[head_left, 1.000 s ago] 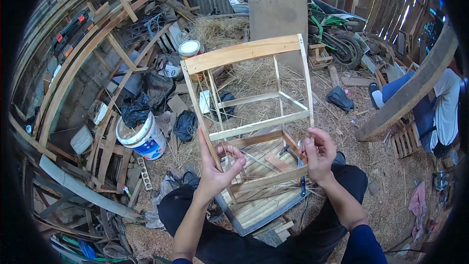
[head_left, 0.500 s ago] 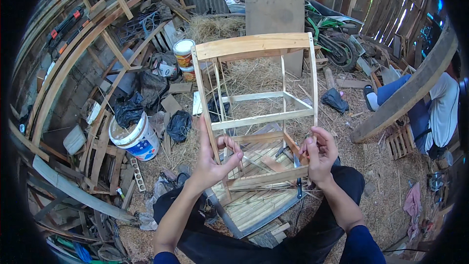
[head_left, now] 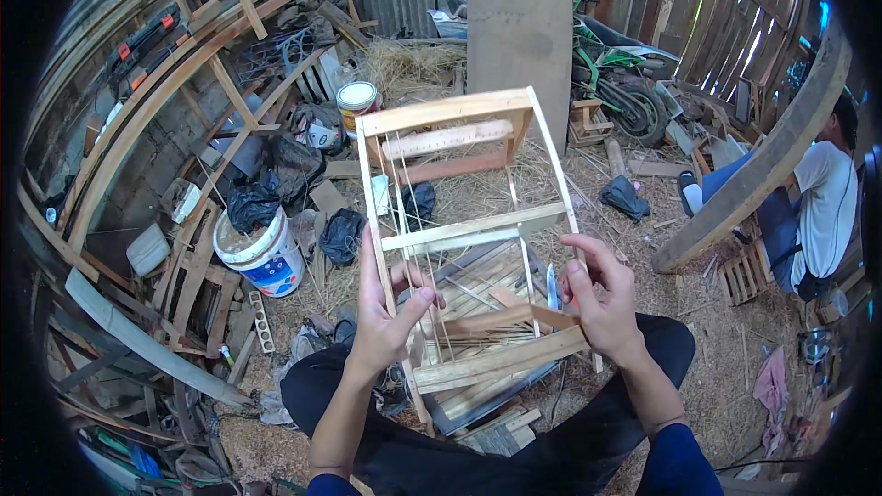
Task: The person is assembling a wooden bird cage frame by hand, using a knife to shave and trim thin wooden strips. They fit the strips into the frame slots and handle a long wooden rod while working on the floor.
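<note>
A light wooden frame [head_left: 441,107] stands upright and slightly tilted above my lap. My left hand [head_left: 386,317] is closed round its left upright, fingertips curled inside. My right hand [head_left: 602,303] grips the right upright with thumb and fingers. Crossbars span the middle and bottom, and several thin strips run down inside the left part. Beyond the lower part lie pale slatted boards [head_left: 469,400] with a dark edge. A knife with a shiny blade [head_left: 551,283] shows just left of my right hand, partly hidden by the frame.
A person [head_left: 818,193] sits at the right behind a leaning curved plank [head_left: 735,207]. At the left are large curved wooden frames [head_left: 147,106], a white bucket [head_left: 262,262] and dark bags [head_left: 340,234]. Behind stand a tall board [head_left: 519,18] and a green motorbike [head_left: 625,101]. Straw and scraps litter the floor.
The frame has tilted and turned in my hands: its top has shifted left and down, and the inner rear bars now show beneath the top rail. My hands keep their hold.
</note>
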A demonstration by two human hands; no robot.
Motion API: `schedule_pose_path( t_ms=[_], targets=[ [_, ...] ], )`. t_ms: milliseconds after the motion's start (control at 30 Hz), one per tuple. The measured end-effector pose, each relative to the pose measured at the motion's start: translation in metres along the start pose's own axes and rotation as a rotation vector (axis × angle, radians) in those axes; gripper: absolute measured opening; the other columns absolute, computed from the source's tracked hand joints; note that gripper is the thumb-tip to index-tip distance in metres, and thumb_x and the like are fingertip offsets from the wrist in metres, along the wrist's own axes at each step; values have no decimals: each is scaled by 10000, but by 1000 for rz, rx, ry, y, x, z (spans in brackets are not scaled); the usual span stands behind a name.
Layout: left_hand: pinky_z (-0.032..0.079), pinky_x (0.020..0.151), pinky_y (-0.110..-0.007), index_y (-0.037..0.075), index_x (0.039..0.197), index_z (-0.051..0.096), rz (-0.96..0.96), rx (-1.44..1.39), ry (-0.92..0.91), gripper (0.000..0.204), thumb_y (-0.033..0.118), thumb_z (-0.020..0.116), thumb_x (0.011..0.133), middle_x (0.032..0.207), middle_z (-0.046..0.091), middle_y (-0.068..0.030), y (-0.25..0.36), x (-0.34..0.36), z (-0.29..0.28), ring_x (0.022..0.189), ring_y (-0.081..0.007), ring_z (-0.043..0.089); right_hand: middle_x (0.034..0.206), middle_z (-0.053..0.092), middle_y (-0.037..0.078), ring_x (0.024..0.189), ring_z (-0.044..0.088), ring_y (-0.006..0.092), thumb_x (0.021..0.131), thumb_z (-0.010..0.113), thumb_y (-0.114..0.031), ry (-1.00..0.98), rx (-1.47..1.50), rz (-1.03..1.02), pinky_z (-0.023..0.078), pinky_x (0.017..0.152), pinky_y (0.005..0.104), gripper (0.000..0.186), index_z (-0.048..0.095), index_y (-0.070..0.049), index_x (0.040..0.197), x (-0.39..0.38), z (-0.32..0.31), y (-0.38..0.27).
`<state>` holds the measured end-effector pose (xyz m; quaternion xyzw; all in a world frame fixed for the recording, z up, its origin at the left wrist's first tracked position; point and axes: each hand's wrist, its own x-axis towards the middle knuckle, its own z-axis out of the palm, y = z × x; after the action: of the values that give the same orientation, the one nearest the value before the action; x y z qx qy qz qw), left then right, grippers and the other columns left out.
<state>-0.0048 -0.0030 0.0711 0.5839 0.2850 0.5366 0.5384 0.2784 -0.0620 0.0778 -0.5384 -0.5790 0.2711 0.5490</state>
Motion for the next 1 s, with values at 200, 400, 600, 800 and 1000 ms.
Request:
schedule_pose_path(
  t_ms=[200,400,600,800,1000],
  targets=[
    [590,802,-380,68,1719,-98,-112,19,-14,1124,63,730,959,886,662,-99,-25,-25,-29,837,-217,712,729,645,122,627,644,184,1036,667,-164,-91,-242,-10,464,591,346,300,688,-66,1319,-7,18,-6],
    [586,795,-355,128,1736,-31,-324,-71,24,1081,-12,714,966,892,679,-82,-50,-39,-46,826,-187,699,720,680,160,637,680,323,1043,654,-252,-219,-481,61,501,622,441,278,717,-71,1245,-9,37,-7],
    [569,777,-311,147,1737,-17,-426,-91,103,1065,-33,696,966,910,657,-61,-78,-53,-55,838,-150,680,723,690,158,665,710,335,1037,668,-296,-294,-599,59,526,642,459,280,737,-71,1189,-22,57,28],
    [571,822,-316,182,1740,-31,-433,-162,109,1072,-46,680,970,912,620,-36,-78,-61,-50,873,-131,661,770,717,166,676,714,335,1033,677,-279,-244,-602,82,533,646,457,266,750,-62,1168,-31,61,35],
    [567,892,-327,100,1735,-5,-383,157,101,1043,29,723,990,1153,672,-123,-78,-65,-51,989,-157,676,810,738,179,713,728,367,1056,643,-345,-318,-564,18,547,668,479,370,698,-116,1341,-30,49,45]
  ],
)
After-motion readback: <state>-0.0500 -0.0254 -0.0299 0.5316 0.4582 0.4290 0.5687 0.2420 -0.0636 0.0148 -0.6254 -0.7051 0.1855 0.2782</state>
